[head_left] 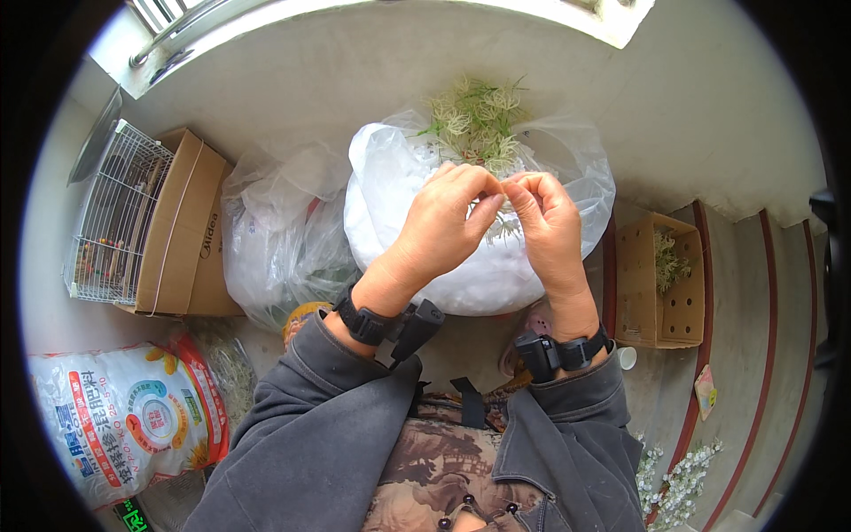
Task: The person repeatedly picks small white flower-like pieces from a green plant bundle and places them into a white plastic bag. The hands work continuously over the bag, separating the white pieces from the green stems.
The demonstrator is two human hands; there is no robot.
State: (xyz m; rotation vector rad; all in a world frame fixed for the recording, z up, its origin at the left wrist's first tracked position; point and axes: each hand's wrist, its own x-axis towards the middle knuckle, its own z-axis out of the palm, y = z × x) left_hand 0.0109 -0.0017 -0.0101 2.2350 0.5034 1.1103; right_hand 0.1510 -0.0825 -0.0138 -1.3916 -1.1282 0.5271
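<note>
My left hand [442, 216] and my right hand [550, 211] meet fingertip to fingertip above a large white plastic bag [392, 219]. Both pinch a small pale-green sprig [504, 229], which looks like artificial greenery. Its thin strands show below and between the fingers, while the pinched part is mostly covered. White material [412, 166] fills the bag, though I cannot tell exactly what it is. Just beyond my fingers, a bunch of pale-green spiky artificial plants [475, 123] rises at the bag's far side.
Left of the bag are a clear plastic bag [286, 226], a cardboard box [193, 233], a wire cage [116, 219] and a printed sack [133, 415]. On the stairs [738, 292] at right stand a holed carton [638, 299] with greenery, a phone [705, 392] and white flowers [688, 479].
</note>
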